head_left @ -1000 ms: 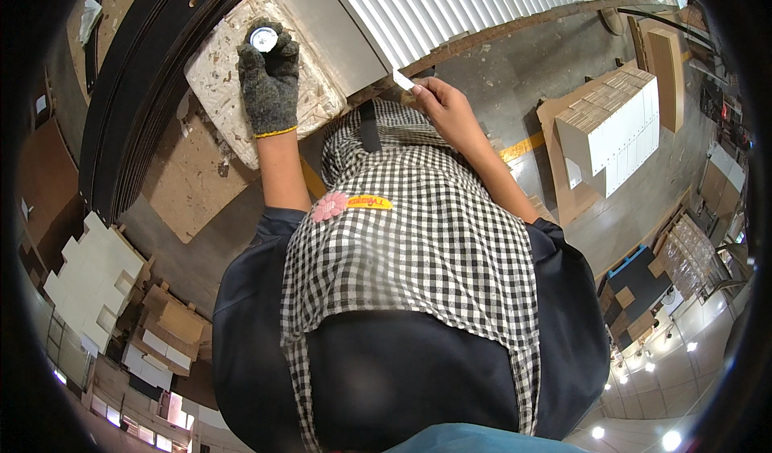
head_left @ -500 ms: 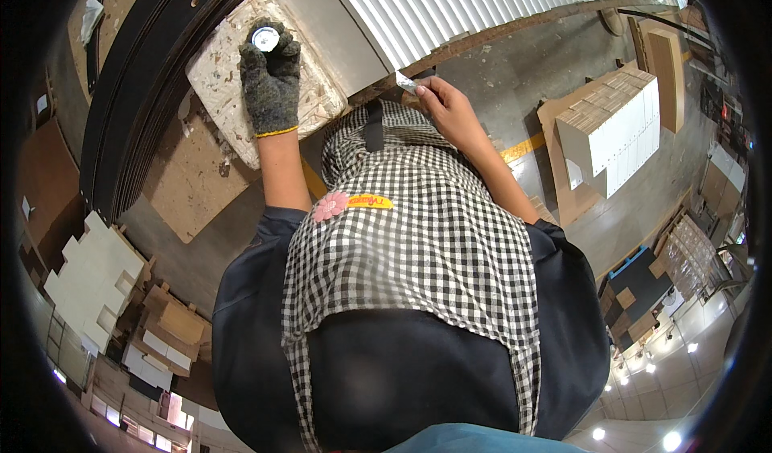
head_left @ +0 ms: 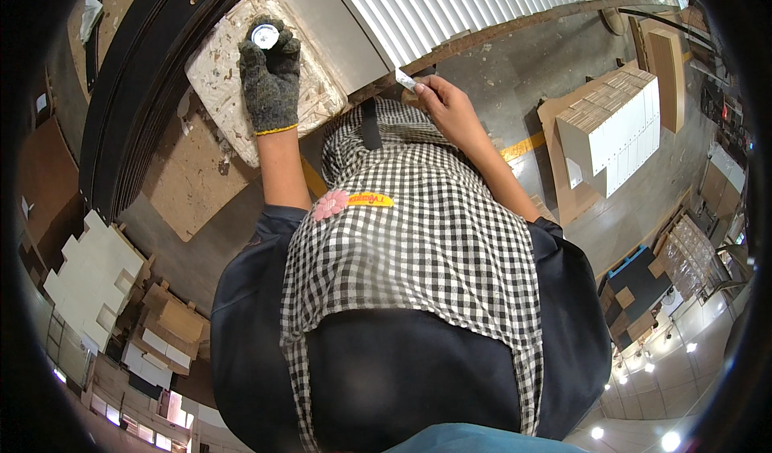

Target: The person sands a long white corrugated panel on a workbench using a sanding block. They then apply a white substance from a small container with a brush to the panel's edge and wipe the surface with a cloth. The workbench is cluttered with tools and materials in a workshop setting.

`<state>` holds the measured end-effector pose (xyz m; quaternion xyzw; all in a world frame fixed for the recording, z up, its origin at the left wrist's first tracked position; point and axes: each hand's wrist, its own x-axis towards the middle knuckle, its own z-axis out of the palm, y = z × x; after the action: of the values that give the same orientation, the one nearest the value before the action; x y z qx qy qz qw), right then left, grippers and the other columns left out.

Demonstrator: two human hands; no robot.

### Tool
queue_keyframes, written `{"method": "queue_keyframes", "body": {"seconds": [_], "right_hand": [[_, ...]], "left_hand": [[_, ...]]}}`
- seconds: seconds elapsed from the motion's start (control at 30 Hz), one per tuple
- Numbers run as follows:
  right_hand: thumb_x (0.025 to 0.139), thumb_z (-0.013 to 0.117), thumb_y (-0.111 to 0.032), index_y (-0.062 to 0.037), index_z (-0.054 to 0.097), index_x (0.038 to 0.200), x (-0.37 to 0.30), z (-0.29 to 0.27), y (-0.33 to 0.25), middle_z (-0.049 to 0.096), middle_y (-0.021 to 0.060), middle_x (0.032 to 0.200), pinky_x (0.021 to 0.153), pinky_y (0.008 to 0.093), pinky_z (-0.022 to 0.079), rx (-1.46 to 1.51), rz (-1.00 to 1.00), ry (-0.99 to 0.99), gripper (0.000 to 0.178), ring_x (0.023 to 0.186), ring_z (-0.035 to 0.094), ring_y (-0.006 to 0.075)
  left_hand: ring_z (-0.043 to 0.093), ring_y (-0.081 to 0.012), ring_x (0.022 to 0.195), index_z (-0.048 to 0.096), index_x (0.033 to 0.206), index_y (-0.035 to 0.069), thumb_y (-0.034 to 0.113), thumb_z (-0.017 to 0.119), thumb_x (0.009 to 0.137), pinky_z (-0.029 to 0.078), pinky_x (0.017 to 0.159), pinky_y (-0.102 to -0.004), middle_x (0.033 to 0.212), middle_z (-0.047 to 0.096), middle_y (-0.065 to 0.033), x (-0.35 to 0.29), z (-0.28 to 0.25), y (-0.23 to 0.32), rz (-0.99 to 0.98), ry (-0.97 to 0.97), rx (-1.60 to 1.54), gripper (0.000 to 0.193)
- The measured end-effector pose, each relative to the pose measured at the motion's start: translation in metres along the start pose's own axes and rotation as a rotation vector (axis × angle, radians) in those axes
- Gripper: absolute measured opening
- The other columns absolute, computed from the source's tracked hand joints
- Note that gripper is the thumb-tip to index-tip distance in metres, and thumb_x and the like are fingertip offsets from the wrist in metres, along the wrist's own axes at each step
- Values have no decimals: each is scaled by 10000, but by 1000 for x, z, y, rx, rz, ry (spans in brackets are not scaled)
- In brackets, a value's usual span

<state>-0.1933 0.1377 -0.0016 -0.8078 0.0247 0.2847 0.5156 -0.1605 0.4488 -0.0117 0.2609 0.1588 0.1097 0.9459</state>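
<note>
My left hand [head_left: 271, 83], in a dark grey knitted glove with a yellow cuff edge, is closed round a small round container [head_left: 264, 36] with a blue rim and a white top or filling. It is over a block-like surface [head_left: 326, 91] smeared with pale, flaking residue. My bare right hand [head_left: 445, 107] pinches a small flat scraper-like blade [head_left: 404, 79], light and shiny, between thumb and fingers. The blade's tip reaches the near corner of a grey panel [head_left: 338, 30]; whether it touches is unclear.
White ribbed panels [head_left: 434, 10] lie beyond my right hand. Curved black boards [head_left: 133, 83] are stacked on the left. To the right, a stack of white-faced boards [head_left: 615, 127] rests on cardboard. A brown board [head_left: 189, 187] lies low on the left.
The blade in my right hand has tilted slightly and shows more of its face. My left hand has stayed almost in place with the round container.
</note>
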Motion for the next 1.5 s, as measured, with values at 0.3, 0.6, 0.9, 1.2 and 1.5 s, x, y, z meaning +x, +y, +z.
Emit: {"method": "queue_keyframes", "body": {"seconds": [0.3, 0.6, 0.9, 1.2, 1.5], "right_hand": [[1062, 571, -273, 5, 667, 1093, -2, -5, -9, 678, 125, 820, 708, 357, 493, 62, 44, -22, 296, 737, 624, 194], [1066, 570, -267, 12, 658, 1069, 4, -4, 6, 609, 58, 771, 673, 321, 452, 152, 50, -86, 293, 713, 543, 142], [1068, 563, -254, 16, 664, 1079, 4, -3, 8, 557, 25, 744, 646, 314, 433, 191, 24, -91, 289, 686, 494, 118], [1053, 579, -279, -4, 687, 1096, 2, -7, 0, 626, 83, 761, 681, 329, 471, 84, 53, -54, 298, 699, 568, 155], [1049, 584, -286, -5, 687, 1091, 2, -12, -8, 643, 116, 772, 683, 351, 475, 4, 84, -59, 302, 691, 579, 184]], "left_hand": [[668, -253, 976, 652, 1285, 15, 345, 831, 837, 588, 850, -384, 1161, 715, -134, -2, 2, -1, 11, 42, 6, 585], [668, -264, 973, 651, 1279, 8, 358, 834, 828, 592, 847, -390, 1166, 714, -140, -1, 0, 0, 8, 22, -12, 600], [652, -253, 976, 644, 1291, 13, 364, 828, 832, 579, 836, -378, 1171, 709, -131, 2, -3, 0, 4, 10, -15, 606], [653, -249, 976, 646, 1290, 14, 358, 825, 838, 580, 838, -380, 1166, 710, -129, 1, -1, -1, 13, 41, 7, 595], [655, -251, 971, 655, 1276, 15, 352, 819, 846, 575, 834, -377, 1167, 711, -125, 2, -1, 0, 7, -32, -34, 570]]}}
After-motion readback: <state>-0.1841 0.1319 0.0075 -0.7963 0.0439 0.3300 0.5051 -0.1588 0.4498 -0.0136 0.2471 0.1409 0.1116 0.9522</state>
